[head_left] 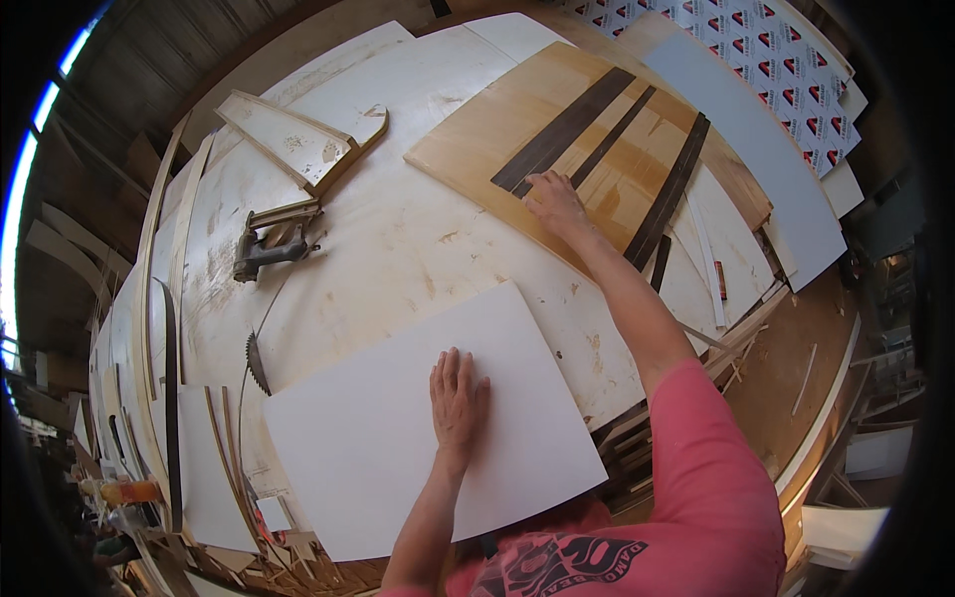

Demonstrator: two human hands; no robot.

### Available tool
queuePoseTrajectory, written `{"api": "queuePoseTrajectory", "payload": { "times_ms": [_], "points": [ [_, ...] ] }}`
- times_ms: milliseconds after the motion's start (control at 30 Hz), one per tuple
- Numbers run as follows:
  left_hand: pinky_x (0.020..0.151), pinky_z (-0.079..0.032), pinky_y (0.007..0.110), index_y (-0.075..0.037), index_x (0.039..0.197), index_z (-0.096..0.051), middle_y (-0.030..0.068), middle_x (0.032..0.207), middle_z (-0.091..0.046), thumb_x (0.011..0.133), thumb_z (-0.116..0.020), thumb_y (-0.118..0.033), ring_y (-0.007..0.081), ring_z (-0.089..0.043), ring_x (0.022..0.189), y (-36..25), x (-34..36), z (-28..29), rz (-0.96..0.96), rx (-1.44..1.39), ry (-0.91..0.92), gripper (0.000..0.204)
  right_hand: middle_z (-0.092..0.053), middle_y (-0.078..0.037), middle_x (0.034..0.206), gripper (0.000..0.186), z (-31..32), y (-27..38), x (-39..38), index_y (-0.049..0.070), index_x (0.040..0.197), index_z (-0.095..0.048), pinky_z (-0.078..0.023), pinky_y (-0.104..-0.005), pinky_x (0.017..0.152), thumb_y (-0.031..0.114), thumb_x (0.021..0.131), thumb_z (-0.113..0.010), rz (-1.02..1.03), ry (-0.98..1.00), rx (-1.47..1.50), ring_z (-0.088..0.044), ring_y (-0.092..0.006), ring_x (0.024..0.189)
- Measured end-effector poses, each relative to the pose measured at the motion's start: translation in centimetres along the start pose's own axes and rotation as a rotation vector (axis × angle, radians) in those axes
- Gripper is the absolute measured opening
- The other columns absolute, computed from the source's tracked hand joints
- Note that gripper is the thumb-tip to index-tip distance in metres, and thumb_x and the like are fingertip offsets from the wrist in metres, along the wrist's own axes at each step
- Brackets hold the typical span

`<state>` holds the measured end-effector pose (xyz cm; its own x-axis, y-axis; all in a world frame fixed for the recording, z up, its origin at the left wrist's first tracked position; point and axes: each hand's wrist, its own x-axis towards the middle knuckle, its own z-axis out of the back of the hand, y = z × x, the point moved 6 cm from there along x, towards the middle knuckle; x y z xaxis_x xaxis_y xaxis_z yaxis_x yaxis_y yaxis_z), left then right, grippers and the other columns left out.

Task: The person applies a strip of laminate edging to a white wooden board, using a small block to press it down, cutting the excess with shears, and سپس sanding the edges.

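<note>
My left hand (458, 403) lies flat, fingers stretched out, on a large white board (368, 453) at the near side of the table. Farther off to the right, my right hand (557, 206) reaches over a tan wood panel (477, 139). Its fingers are curled together at the near end of a wide dark brown strip (567, 129), pinching its edge. A narrower dark strip (615, 136) and a longer dark strip (671, 189) lie on the same panel, roughly parallel. The right fingertips are partly hidden by the hand.
A nail gun (274, 249) rests left of centre, beside a tapered wooden frame piece (298, 139). A toothed saw blade (257, 364) lies by the white board's left corner. Long wood strips (159, 259) line the left edge. A pale blue-grey sheet (736, 139) stands at right.
</note>
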<state>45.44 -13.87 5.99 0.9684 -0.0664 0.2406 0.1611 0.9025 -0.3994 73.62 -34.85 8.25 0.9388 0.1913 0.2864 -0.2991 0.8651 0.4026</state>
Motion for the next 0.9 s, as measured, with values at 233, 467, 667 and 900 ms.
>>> {"api": "queuePoseTrajectory", "payload": {
  "times_ms": [233,467,667,900],
  "points": [
    [0.107,-0.031,0.045,-0.006,0.127,-0.046,0.0153,0.135,-0.043,0.086,-0.061,-0.017,0.0337,-0.036,0.129,-0.2,0.5,0.5,0.050,-0.006,0.009,0.045,-0.054,-0.011,0.113,0.032,-3.3,0.2,4.1,0.011,0.112,-0.057,-0.043,-0.0423,0.093,0.025,0.083,-0.060,0.118,-0.004,-0.215,-0.049,-0.0283,0.111],
    [0.106,-0.031,0.045,-0.005,0.125,-0.049,0.0152,0.135,-0.044,0.086,-0.060,-0.018,0.0336,-0.038,0.128,0.1,0.6,-0.1,0.049,-0.004,0.006,0.043,-0.057,-0.007,0.102,0.017,-4.6,1.8,3.9,0.011,0.097,-0.061,-0.043,-0.0397,0.087,0.012,0.081,-0.055,0.326,0.073,-0.456,-0.052,-0.0251,0.104],
    [0.107,-0.031,0.045,-0.005,0.123,-0.050,0.0150,0.134,-0.045,0.086,-0.060,-0.015,0.0337,-0.038,0.128,0.2,0.6,0.3,0.055,-0.031,-0.011,0.040,-0.057,-0.006,0.100,0.016,-3.4,3.2,3.8,0.009,0.093,-0.060,-0.043,-0.0390,0.085,0.009,0.078,-0.055,0.440,0.064,-0.448,-0.053,-0.0249,0.098],
    [0.107,-0.031,0.045,-0.006,0.122,-0.050,0.0146,0.135,-0.044,0.085,-0.060,-0.014,0.0335,-0.038,0.128,0.2,0.6,0.5,0.064,-0.062,-0.014,0.039,-0.054,-0.011,0.101,0.014,-2.7,2.3,4.4,0.004,0.093,-0.057,-0.050,-0.0419,0.082,0.004,0.080,-0.053,0.284,0.202,-0.310,-0.056,-0.0298,0.101]
  ]
}}
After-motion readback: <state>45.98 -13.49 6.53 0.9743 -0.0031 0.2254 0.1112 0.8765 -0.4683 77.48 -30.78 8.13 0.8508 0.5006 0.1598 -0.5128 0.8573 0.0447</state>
